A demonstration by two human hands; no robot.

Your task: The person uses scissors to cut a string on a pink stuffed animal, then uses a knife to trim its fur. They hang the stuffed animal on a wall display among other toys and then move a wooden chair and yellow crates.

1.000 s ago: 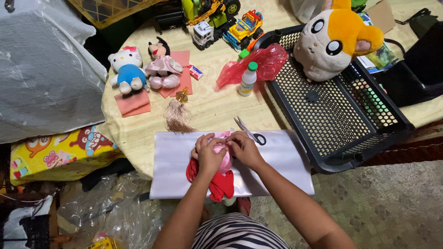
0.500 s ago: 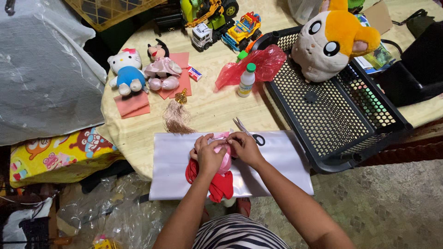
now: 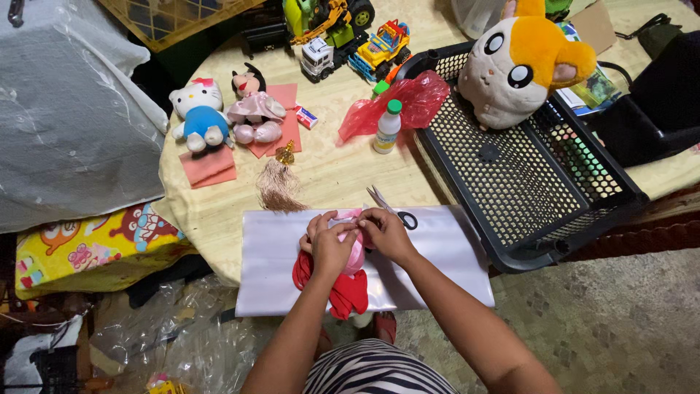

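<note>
Head view: left hand [image 3: 329, 246] and right hand [image 3: 385, 233] both pinching pink-and-red doll [image 3: 348, 281] lying on white sheet [image 3: 437, 252]. Best kept pressed flat, scissors [image 3: 390, 209] just beside, fingertips working small.

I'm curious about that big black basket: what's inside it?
A plush hamster, orange and white, sits in the far end of the black basket. The rest shows only bare mesh floor. Whatever lies under the plush is covered, so I cannot tell.

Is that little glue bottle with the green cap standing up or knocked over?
Upright: the glue bottle stands on the table, green cap on top.
</note>
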